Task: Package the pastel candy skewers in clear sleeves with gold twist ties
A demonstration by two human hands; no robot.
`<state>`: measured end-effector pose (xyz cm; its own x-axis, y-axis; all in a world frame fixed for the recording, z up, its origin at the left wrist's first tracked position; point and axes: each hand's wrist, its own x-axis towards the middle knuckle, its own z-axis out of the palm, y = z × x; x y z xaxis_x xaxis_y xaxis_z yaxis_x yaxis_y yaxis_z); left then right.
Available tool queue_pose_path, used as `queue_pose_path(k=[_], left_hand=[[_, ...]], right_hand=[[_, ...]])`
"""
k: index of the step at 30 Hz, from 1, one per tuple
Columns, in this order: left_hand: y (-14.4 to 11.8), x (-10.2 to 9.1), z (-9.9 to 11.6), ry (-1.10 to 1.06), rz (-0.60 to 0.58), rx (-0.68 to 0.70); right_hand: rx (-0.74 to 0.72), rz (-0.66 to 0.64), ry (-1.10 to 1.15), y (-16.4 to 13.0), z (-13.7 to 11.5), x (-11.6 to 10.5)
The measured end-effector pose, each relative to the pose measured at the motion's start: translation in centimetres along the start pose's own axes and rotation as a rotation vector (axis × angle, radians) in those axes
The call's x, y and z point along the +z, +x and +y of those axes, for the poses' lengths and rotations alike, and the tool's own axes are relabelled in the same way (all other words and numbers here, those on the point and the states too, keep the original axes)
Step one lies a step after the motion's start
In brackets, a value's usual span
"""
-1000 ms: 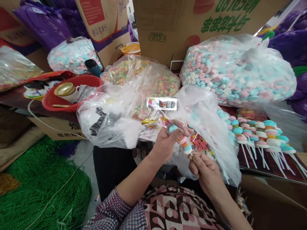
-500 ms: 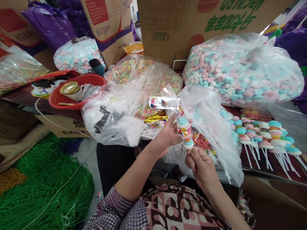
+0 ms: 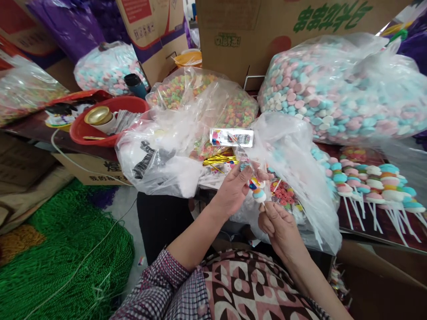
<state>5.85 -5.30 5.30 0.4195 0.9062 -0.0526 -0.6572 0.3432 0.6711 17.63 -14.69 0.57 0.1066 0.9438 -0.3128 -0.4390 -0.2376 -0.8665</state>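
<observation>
Fingers of the left hand (image 3: 233, 189) pinch the pastel marshmallow skewer (image 3: 256, 190) in its clear sleeve, while the right hand (image 3: 278, 222) grips its white stick firmly, best kept steady.

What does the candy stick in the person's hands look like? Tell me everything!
The stacked marshmallow candy stick has round pastel pieces, blue, white and pink, on a thin white stick. It sits in a clear plastic sleeve with a printed label on top. The left hand wraps its upper part; the right hand pinches the stick below.
</observation>
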Motion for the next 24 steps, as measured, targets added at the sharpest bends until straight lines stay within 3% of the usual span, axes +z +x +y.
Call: queue_pose_path(k=[6, 11, 15, 19, 24], left_hand=[[0.2, -0.4, -0.3, 0.047, 0.07, 0.058], [-0.2, -0.9, -1.4, 0.179, -0.057, -0.006], [0.2, -1.7, 0.2, 0.07, -0.109, 0.059], [0.5, -1.7, 1.2, 0.043, -0.023, 0.121], [0.0, -0.7, 0.0, -0.028, 0.058, 0.077]], right_hand=[[-0.049, -0.032, -0.066, -0.2, 0.0, -0.3], [-0.09, 0.061, -0.025, 0.2, 0.1, 0.0], [-0.061, 0.045, -0.075, 0.2, 0.5, -0.6], [0.009, 0.01, -0.186, 0.2, 0.6, -0.9], [-0.055, 0.029, -0.246, 0.5, -0.1, -0.1]])
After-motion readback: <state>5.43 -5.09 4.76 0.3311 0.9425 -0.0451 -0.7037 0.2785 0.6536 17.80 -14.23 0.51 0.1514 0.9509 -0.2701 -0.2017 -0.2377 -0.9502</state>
